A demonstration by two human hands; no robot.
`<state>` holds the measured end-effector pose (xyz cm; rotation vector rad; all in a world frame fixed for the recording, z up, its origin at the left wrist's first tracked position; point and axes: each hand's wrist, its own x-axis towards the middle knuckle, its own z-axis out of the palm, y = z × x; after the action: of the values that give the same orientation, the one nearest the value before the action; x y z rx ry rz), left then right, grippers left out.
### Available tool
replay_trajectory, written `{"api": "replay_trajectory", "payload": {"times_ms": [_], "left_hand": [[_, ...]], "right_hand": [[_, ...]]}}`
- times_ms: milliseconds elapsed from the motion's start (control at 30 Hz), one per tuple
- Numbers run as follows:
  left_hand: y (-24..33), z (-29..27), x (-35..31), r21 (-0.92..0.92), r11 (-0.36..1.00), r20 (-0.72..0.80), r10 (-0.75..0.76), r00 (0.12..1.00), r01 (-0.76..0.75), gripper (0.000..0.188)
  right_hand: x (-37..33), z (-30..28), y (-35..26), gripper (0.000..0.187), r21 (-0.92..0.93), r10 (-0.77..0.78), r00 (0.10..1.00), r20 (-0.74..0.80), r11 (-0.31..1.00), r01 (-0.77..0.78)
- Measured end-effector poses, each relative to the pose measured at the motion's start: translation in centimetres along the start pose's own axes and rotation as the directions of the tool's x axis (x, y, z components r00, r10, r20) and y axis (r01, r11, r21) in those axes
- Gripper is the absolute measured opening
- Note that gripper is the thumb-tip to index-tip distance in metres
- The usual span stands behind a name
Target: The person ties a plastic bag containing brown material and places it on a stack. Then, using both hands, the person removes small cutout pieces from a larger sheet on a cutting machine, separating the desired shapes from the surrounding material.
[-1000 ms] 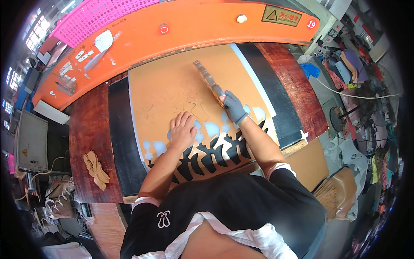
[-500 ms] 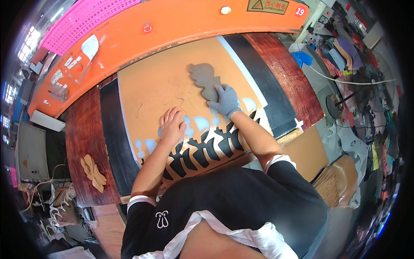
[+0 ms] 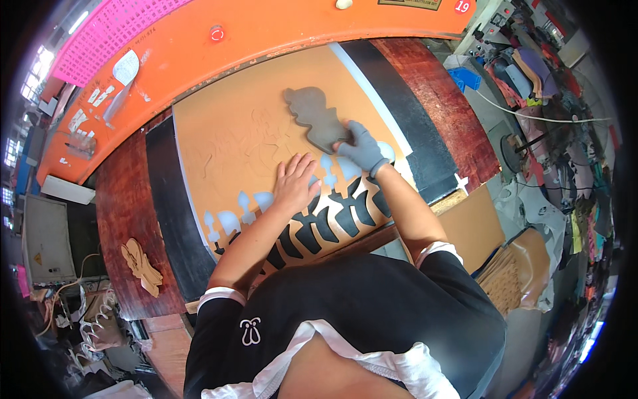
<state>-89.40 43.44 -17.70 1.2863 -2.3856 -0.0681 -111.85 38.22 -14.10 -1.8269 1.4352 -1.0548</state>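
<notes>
A grey, wavy-edged cutting die (image 3: 311,116) lies on a tan sheet (image 3: 232,113), which looks like leather. My right hand (image 3: 364,149), in a grey glove, is at the die's lower right edge, thumb and fingers closed on it. Bare, my left hand (image 3: 295,184) rests flat on the sheet, fingers stretched, to the left of and below the die. Thin curved outlines (image 3: 256,130) mark the sheet beyond that hand. Along its near part run cut-out openings, showing pale blue and black (image 3: 319,226) beneath; my forearms hide some of them.
An orange machine beam (image 3: 266,33) with a red button (image 3: 216,33) spans the far side. A pink basket (image 3: 113,36) sits on it. Cut tan pieces (image 3: 141,267) lie on the red-brown board at left. Coloured scraps (image 3: 531,80) are heaped at far right.
My left hand has slid right along the sheet, nearer the die. My right hand has shifted slightly right, to the die's edge. The whole view has moved a little.
</notes>
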Motion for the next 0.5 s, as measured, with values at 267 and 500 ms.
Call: {"api": "replay_trajectory", "payload": {"times_ms": [267,500], "left_hand": [[-4.1,-2.0,6.8,-0.426,0.879,-0.035,-0.254,0.967,0.216,0.046],[-7.5,-1.5,15.2,-0.265,0.870,-0.106,-0.454,0.885,0.415,0.056]], "right_hand": [[0.4,2.4,0.6,0.078,-0.471,-0.389,0.913,-0.124,0.833,0.291],[0.3,1.7,0.8,0.074,-0.346,-0.348,0.929,-0.123,0.893,0.289]]}}
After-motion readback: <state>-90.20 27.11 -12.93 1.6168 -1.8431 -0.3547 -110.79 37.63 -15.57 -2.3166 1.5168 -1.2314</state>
